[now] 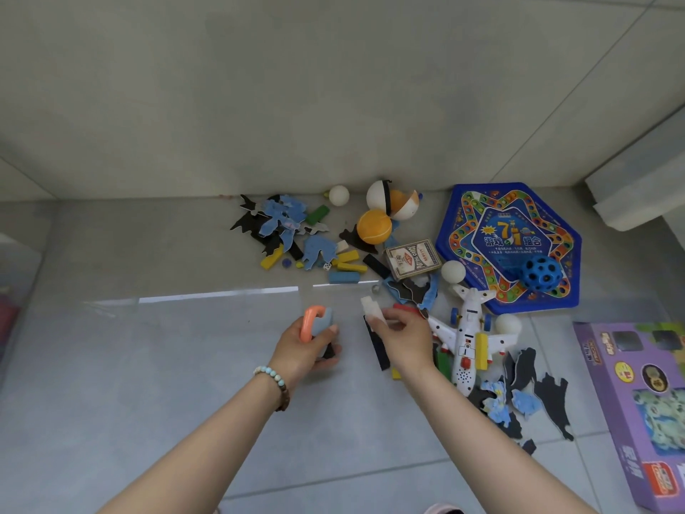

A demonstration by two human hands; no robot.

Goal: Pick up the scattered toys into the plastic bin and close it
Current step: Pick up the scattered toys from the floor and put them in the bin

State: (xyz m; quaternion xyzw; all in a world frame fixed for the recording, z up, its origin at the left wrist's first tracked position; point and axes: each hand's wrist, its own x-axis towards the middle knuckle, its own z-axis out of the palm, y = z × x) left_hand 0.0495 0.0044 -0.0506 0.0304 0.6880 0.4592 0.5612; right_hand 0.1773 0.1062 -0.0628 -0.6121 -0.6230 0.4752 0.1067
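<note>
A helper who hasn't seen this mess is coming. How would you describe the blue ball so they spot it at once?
Find the big blue hexagonal game board on the floor by the wall. The blue ball sits on its near right part. Unlike the smooth white ball beside the board and the orange ball, it is dark blue and full of round holes.

two bare forearms [207, 443], pale turquoise bead bracelet [270, 373] on the left wrist [287, 370], brown bead bracelet [284, 398] just beside it
</note>
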